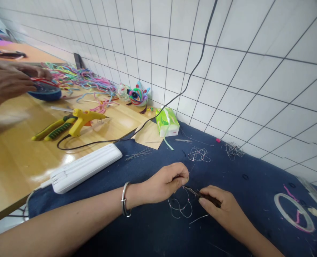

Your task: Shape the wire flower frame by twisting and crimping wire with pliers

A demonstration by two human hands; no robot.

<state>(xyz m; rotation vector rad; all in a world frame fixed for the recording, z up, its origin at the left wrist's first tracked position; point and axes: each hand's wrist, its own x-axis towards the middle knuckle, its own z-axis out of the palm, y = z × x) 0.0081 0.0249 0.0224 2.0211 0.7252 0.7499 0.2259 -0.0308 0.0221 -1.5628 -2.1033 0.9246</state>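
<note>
My left hand [163, 184], with a metal bangle at the wrist, is closed in a pinch on a thin wire with small pink beads [180, 207] that loops down onto the dark blue cloth [254, 185]. My right hand [222, 208] is closed around a small dark tool [201, 195] whose tip meets the wire just beside my left fingertips. Both hands rest on the cloth near its front.
Another person's hand [5, 84] at far left holds a blue round object [44, 91]. A yellow glue gun [83, 119], pliers [53, 130], white power strip [85, 167], tissue pack [167, 122], coloured cords [80, 78], a painted figure [138, 95] and loose wire coils [199, 154] lie around.
</note>
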